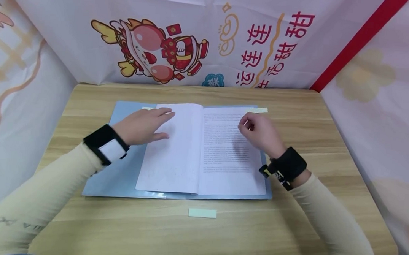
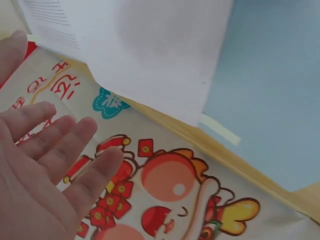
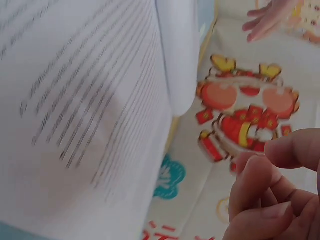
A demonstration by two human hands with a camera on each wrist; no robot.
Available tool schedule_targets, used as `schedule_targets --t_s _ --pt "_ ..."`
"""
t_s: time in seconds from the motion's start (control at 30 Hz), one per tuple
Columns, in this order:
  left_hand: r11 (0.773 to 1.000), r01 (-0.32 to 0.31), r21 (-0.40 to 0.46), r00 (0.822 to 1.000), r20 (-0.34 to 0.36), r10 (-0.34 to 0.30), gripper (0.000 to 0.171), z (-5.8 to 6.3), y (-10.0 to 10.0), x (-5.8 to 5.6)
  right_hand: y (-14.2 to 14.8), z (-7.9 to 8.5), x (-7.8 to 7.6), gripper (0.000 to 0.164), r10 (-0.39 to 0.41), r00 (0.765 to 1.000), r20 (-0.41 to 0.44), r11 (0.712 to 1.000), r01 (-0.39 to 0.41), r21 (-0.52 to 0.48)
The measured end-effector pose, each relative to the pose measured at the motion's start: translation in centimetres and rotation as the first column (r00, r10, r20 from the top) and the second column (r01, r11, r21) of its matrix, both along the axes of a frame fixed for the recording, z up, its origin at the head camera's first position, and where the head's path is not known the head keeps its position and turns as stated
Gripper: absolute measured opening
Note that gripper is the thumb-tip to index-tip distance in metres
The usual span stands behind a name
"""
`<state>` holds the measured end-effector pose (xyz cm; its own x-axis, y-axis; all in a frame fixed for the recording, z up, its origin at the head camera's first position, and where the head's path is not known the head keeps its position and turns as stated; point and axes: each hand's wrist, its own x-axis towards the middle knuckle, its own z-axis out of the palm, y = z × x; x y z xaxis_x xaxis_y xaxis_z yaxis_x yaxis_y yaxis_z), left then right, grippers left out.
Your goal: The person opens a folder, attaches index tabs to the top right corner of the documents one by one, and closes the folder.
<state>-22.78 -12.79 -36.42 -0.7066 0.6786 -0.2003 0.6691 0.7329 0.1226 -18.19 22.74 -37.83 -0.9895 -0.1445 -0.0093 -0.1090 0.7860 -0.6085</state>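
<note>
An open stack of white pages (image 1: 170, 152) lies on a light blue folder (image 1: 114, 180), with a blank left page and a printed right page (image 1: 226, 174). My left hand (image 1: 144, 125) hovers at the left page's upper left, fingers spread and holding nothing; the left wrist view shows its palm (image 2: 45, 170). Over the upper right of the printed page is my right hand (image 1: 262, 134). Its fingers (image 3: 255, 175) are loosely curled, with nothing visible between them. Pale strips stick out near the top, one at the right (image 1: 259, 110) and another beside the left page (image 2: 220, 129).
A pale green strip (image 1: 202, 213) lies on the wooden table (image 1: 145, 231) in front of the folder. A white printed cloth (image 1: 236, 37) with a cartoon figure and red characters hangs behind the table, and more cloth covers both sides.
</note>
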Motion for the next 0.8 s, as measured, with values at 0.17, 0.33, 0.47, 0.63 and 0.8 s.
schedule_targets --t_s 0.17,0.33,0.47,0.63,0.8 --pt "0.997 -0.072 0.016 0.997 0.021 0.071 0.079 -0.7 -3.6 1.8 -2.4 0.7 2.6 0.005 0.123 0.990 -0.072 0.992 -0.121 0.035" --pt "0.995 -0.098 0.013 0.995 0.011 0.098 0.079 -1.2 -6.7 3.7 -4.8 0.9 5.1 0.004 0.232 0.964 -0.131 0.970 -0.220 0.100" --pt "0.995 -0.095 0.040 0.995 0.014 0.095 0.079 -1.8 -8.5 5.1 -6.8 0.9 7.0 0.005 0.329 0.931 -0.159 0.940 -0.307 0.146" --pt "0.991 -0.120 0.059 0.991 0.071 0.115 0.086 -3.1 -10.0 5.5 -9.3 0.9 8.7 0.006 0.449 0.877 -0.173 0.889 -0.419 0.185" --pt "0.989 -0.142 0.045 0.977 0.165 0.133 0.099 -4.6 -11.1 4.8 -11.8 0.5 9.6 0.005 0.549 0.817 -0.176 0.832 -0.513 0.213"
